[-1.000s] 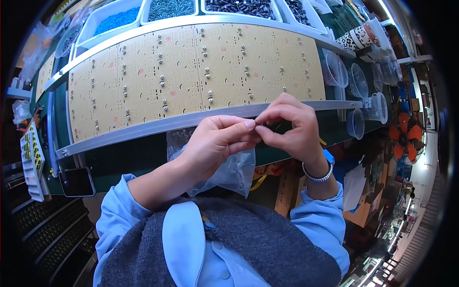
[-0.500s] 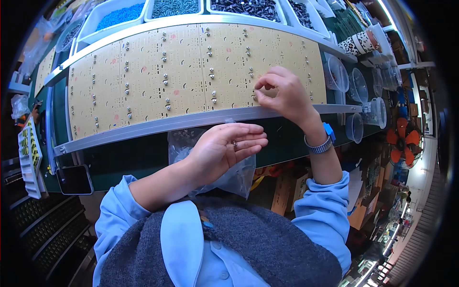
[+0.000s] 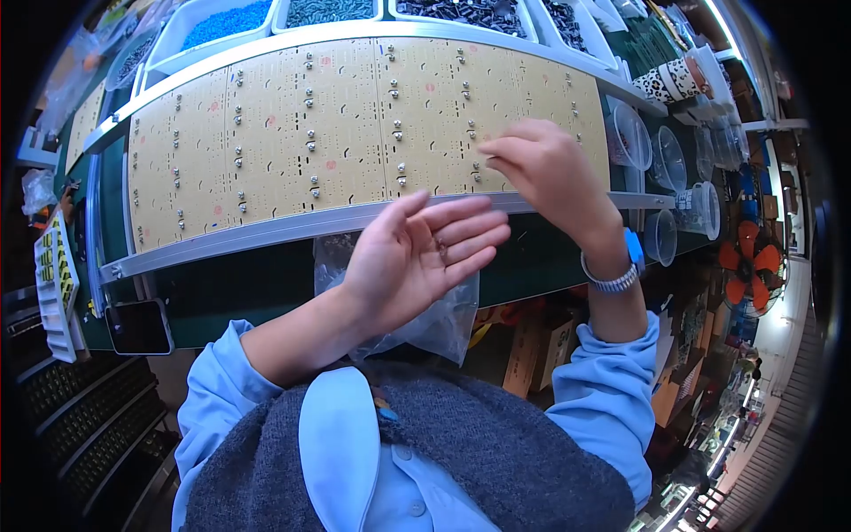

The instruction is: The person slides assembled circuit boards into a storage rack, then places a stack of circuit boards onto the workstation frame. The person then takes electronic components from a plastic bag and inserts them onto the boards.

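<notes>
My left hand (image 3: 421, 253) lies palm up over the front rail, its fingers stretched out and slightly apart. Something small and shiny (image 3: 441, 249) shows at the base of the fingers; I cannot tell whether it is a loose part or a ring. Above the tan circuit boards (image 3: 346, 124), my right hand (image 3: 541, 168) is closed in a pinch with thumb and forefinger together. What sits between those fingertips is too small to make out. Rows of small silvery metal parts (image 3: 397, 131) stand on the boards, several of them close to my right fingertips.
A metal rail (image 3: 257, 222) runs along the boards' front edge. Behind them stand white bins of blue parts (image 3: 226, 25), green parts (image 3: 328, 9) and dark parts (image 3: 461, 13). Clear plastic cups (image 3: 628, 133) are at the right. A phone (image 3: 139, 328) and a plastic bag (image 3: 434, 328) lie at the front.
My left hand has turned its palm further up, with the thumb lifted and the fingers spread more. My right hand has shifted slightly right, its rounded pinch now flatter.
</notes>
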Motion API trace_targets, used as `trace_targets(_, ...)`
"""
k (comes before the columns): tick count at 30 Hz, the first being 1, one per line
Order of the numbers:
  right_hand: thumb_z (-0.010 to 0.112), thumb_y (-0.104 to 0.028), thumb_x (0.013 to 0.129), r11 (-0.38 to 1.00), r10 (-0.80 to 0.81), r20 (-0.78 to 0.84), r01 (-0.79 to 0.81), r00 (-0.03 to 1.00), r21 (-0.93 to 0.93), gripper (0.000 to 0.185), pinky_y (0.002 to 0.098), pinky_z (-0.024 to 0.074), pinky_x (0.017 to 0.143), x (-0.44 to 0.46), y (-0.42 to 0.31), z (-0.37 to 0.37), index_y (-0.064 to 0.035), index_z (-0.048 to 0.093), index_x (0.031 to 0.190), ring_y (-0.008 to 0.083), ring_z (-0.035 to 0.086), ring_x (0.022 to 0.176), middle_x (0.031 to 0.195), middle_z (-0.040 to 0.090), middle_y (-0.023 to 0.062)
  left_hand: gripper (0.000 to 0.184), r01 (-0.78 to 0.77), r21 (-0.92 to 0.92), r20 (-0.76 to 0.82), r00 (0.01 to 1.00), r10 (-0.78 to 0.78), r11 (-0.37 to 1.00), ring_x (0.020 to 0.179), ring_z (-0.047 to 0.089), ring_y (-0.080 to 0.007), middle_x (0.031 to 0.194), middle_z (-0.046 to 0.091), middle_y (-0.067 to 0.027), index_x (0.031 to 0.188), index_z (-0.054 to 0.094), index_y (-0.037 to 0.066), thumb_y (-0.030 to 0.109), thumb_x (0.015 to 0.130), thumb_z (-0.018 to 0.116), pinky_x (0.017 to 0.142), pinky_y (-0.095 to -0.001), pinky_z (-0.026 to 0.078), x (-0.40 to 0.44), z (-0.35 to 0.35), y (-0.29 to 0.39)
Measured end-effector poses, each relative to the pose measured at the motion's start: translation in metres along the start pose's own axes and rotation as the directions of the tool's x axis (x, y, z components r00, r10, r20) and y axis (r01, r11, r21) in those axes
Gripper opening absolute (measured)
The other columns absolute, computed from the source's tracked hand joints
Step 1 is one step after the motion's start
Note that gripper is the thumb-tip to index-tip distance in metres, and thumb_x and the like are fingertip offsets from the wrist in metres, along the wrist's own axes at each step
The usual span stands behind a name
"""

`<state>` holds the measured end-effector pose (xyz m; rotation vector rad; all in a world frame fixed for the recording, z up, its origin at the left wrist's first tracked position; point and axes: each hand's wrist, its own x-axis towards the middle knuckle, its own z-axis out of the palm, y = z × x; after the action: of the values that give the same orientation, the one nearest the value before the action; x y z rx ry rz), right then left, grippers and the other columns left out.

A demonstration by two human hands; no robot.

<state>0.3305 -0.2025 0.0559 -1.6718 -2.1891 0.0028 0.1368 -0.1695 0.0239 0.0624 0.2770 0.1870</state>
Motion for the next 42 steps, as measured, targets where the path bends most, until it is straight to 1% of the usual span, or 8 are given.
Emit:
trace_targets(4, 0.065, -0.011, 0.064, 0.943, 0.095, -0.078, -0.064, 0.992, 0.327, 0.013, 0.0324, 0.0421, 0.062, -0.016, -0.032, -0.014, -0.0087, 0.062, 0.077, 0.0226, 0.054, 0.068, 0.070, 0.056, 0.0060, 0.062, -0.030, -0.178, 0.141, 0.988, 0.056, 0.984, 0.119, 0.036, -0.0260, 0.130, 0.032, -0.0200, 0.132, 0.019, -0.002, 0.041, 0.089, 0.024, 0.100, -0.0366, 0.027, 0.002, -0.004, 0.003)
trace_targets(9, 0.066, -0.012, 0.063, 0.960, -0.024, -0.011, 0.026, 1.000, 0.280, 0.014, 0.0325, 0.0405, 0.061, -0.021, -0.055, -0.001, -0.0095, 0.059, 0.075, 0.0217, 0.053, 0.067, 0.071, 0.054, 0.0035, 0.063, -0.026, -0.171, 0.233, 0.970, 0.066, 0.985, 0.107, 0.044, -0.0234, 0.122, 0.041, -0.0187, 0.133, 0.017, -0.001, 0.043, 0.088, 0.025, 0.094, -0.0354, 0.031, 0.002, -0.008, -0.001)
trace_targets(14, 0.065, -0.011, 0.064, 0.905, 0.052, 0.036, -0.062, 0.998, 0.420, 0.012, 0.0327, 0.0386, 0.058, -0.024, -0.051, 0.001, -0.0090, 0.058, 0.072, 0.0210, 0.051, 0.064, 0.068, 0.052, 0.0035, 0.062, -0.032, -0.087, 0.172, 0.984, 0.046, 0.996, 0.100, 0.047, -0.0191, 0.114, 0.047, -0.0159, 0.132, 0.020, 0.000, 0.043, 0.088, 0.028, 0.089, -0.0309, 0.034, 0.002, -0.003, -0.003)
trace_targets(18, 0.065, -0.010, 0.065, 0.938, 0.064, 0.027, -0.069, 0.998, 0.340, 0.010, 0.0323, 0.0400, 0.059, -0.025, -0.051, -0.004, -0.0075, 0.058, 0.072, 0.0213, 0.051, 0.062, 0.065, 0.051, 0.0048, 0.057, -0.022, -0.063, 0.166, 0.986, 0.032, 0.998, 0.096, 0.050, -0.0176, 0.107, 0.051, -0.0139, 0.129, 0.027, -0.001, 0.040, 0.089, 0.029, 0.086, -0.0292, 0.037, 0.002, -0.006, -0.003)
trace_targets(23, 0.067, -0.004, 0.063, 0.856, 0.196, -0.069, -0.137, 0.978, 0.499, 0.014, 0.0291, 0.0426, 0.054, -0.029, -0.053, -0.001, -0.0054, 0.062, 0.075, 0.0190, 0.052, 0.062, 0.066, 0.053, 0.0060, 0.041, -0.044, 0.107, -0.026, 0.999, 0.047, 0.993, 0.095, 0.053, -0.0171, 0.106, 0.052, -0.0130, 0.117, 0.041, -0.003, 0.027, 0.090, 0.035, 0.090, -0.0312, 0.041, 0.001, -0.002, -0.005)
trace_targets(28, 0.068, -0.001, 0.062, 0.859, 0.205, -0.133, -0.113, 0.970, 0.500, 0.018, 0.0271, 0.0430, 0.052, -0.033, -0.048, -0.002, -0.0048, 0.064, 0.079, 0.0180, 0.054, 0.063, 0.069, 0.055, 0.0061, 0.025, -0.063, 0.336, -0.064, 0.994, 0.090, 0.940, 0.090, 0.057, -0.0131, 0.100, 0.056, -0.0101, 0.104, 0.050, -0.002, 0.018, 0.088, 0.046, 0.084, -0.0275, 0.047, -0.001, -0.001, -0.006)
trace_targets(36, 0.069, -0.003, 0.060, 0.942, 0.090, -0.233, -0.007, 0.968, 0.336, 0.018, 0.0289, 0.0436, 0.054, -0.034, -0.053, -0.009, -0.0034, 0.062, 0.077, 0.0204, 0.053, 0.062, 0.070, 0.057, 0.0062, 0.017, -0.101, 0.295, -0.055, 0.991, 0.122, 0.950, 0.083, 0.058, -0.0118, 0.089, 0.059, -0.0081, 0.092, 0.058, -0.002, 0.013, 0.083, 0.057, 0.079, -0.0229, 0.047, -0.001, -0.003, -0.005)
trace_targets(42, 0.068, 0.002, 0.056, 0.956, 0.064, -0.293, 0.026, 0.954, 0.294, 0.017, 0.0255, 0.0415, 0.052, -0.026, -0.046, -0.005, -0.0041, 0.061, 0.071, 0.0174, 0.053, 0.058, 0.066, 0.057, 0.0057, 0.023, -0.076, 0.307, -0.171, 0.976, 0.133, 0.949, 0.087, 0.058, -0.0147, 0.093, 0.058, -0.0106, 0.099, 0.053, -0.004, 0.012, 0.084, 0.055, 0.081, -0.0241, 0.047, 0.004, 0.002, -0.005)
